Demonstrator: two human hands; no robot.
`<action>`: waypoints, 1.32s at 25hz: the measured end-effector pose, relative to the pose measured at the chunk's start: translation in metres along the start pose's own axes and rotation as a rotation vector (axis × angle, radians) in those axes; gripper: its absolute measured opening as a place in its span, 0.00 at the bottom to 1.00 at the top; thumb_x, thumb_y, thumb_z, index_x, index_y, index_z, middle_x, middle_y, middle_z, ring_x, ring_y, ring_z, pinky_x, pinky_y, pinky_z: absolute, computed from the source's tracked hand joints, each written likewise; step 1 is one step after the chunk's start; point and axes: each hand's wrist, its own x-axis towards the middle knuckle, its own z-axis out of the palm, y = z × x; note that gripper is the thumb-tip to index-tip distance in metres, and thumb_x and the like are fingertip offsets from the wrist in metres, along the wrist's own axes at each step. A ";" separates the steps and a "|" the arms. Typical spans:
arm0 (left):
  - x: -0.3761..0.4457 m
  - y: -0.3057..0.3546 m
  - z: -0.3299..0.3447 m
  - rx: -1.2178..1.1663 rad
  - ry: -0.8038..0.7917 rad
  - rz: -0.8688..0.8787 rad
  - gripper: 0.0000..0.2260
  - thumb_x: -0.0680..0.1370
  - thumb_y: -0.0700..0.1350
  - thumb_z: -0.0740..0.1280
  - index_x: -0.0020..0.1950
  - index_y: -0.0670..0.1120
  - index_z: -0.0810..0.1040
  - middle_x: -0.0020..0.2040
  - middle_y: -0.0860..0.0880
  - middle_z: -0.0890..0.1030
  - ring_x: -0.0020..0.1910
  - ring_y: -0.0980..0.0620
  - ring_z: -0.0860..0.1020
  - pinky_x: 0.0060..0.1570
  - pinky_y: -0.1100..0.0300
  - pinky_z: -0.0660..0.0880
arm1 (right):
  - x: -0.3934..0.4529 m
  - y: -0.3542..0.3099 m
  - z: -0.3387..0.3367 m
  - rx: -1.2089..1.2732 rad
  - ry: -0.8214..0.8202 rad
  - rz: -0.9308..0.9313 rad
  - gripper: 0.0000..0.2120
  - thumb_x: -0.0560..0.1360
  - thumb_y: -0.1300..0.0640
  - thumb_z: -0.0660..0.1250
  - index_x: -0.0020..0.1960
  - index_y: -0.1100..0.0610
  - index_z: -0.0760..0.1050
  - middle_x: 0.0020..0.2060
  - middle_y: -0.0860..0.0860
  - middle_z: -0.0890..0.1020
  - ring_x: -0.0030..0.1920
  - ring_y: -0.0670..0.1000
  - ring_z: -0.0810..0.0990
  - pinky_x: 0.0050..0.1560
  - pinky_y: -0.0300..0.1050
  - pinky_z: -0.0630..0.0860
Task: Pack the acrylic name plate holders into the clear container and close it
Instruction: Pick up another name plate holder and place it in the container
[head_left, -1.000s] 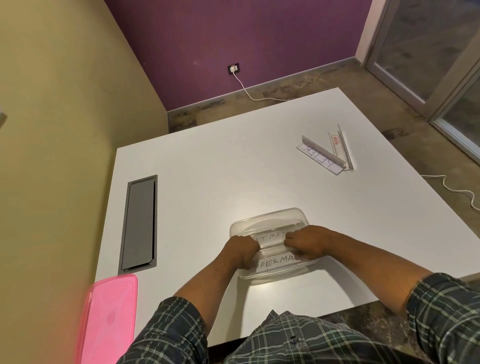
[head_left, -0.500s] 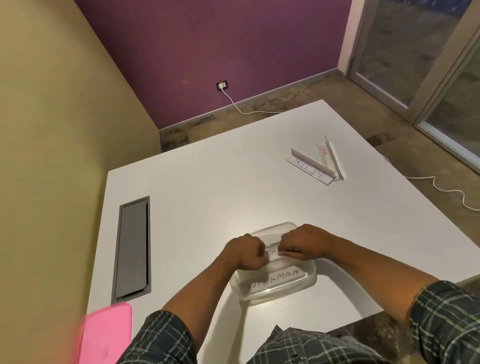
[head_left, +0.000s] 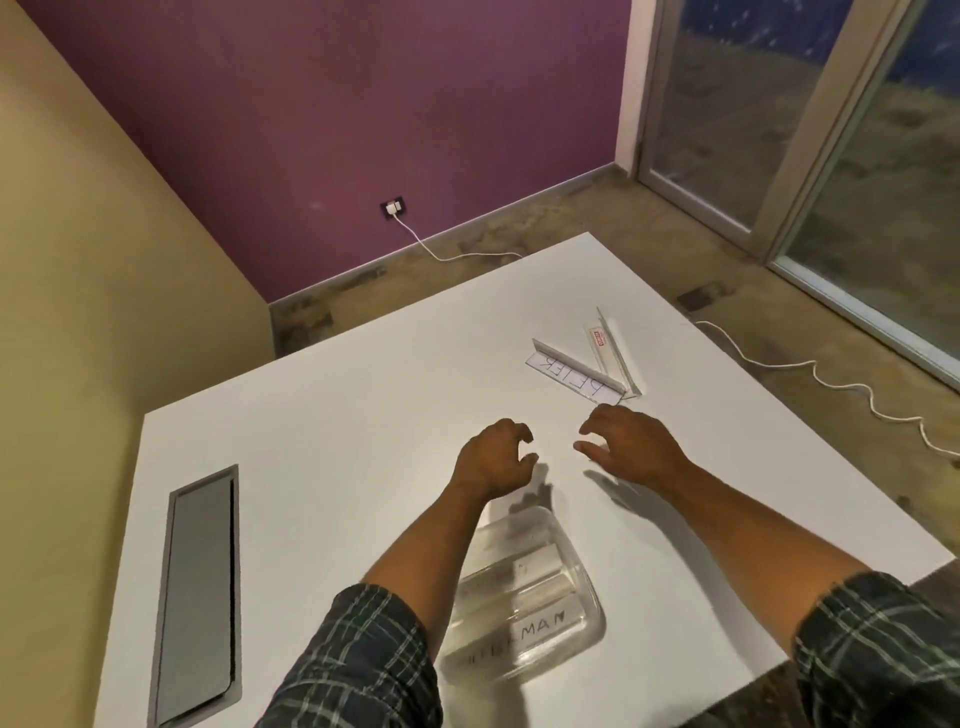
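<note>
Both hands have left the clear container (head_left: 524, 597), where half a second ago they were pressed down among the holders inside. Left hand (head_left: 493, 457) and right hand (head_left: 631, 447) now hover over bare table (head_left: 337, 415) beyond the container's far rim, fingers curled and spread, gripping nothing. Judged: the placing of one holder is finished and the reach for the next has begun.

Two acrylic name plate holders (head_left: 576, 371) lie on the table farther beyond the container and to its right, one marked "PETER" propped against another bearing a small red label; the two touch. The right hand is near them, not touching.

Inside the container, at least two holders lie flat; one reads "…MAN", its first letters smeared by the clear wall. The lettering on the one behind cannot be read. The left forearm covers the container's left side.

The pink lid seen earlier left of the container is out of frame. A grey cable hatch (head_left: 197, 597) sits well to the container's left.
</note>
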 end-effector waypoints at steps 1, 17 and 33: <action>0.015 0.004 0.001 0.027 -0.021 -0.002 0.21 0.79 0.53 0.66 0.71 0.50 0.74 0.69 0.50 0.77 0.67 0.47 0.76 0.63 0.52 0.74 | 0.007 0.012 0.000 -0.014 -0.018 0.066 0.18 0.79 0.41 0.64 0.63 0.48 0.78 0.61 0.44 0.79 0.62 0.49 0.77 0.59 0.48 0.75; 0.170 0.047 0.060 0.069 -0.182 0.027 0.40 0.78 0.51 0.68 0.84 0.48 0.50 0.83 0.49 0.57 0.73 0.38 0.69 0.69 0.45 0.71 | 0.081 0.104 0.029 -0.352 0.006 0.178 0.03 0.72 0.56 0.72 0.46 0.51 0.80 0.40 0.49 0.82 0.41 0.54 0.82 0.34 0.45 0.72; 0.193 0.041 0.047 -0.966 0.169 -0.606 0.07 0.71 0.41 0.65 0.43 0.39 0.81 0.41 0.43 0.86 0.43 0.42 0.84 0.48 0.50 0.83 | 0.092 0.062 0.039 -0.515 0.416 -0.409 0.06 0.72 0.66 0.70 0.41 0.56 0.79 0.34 0.51 0.75 0.31 0.53 0.73 0.28 0.47 0.65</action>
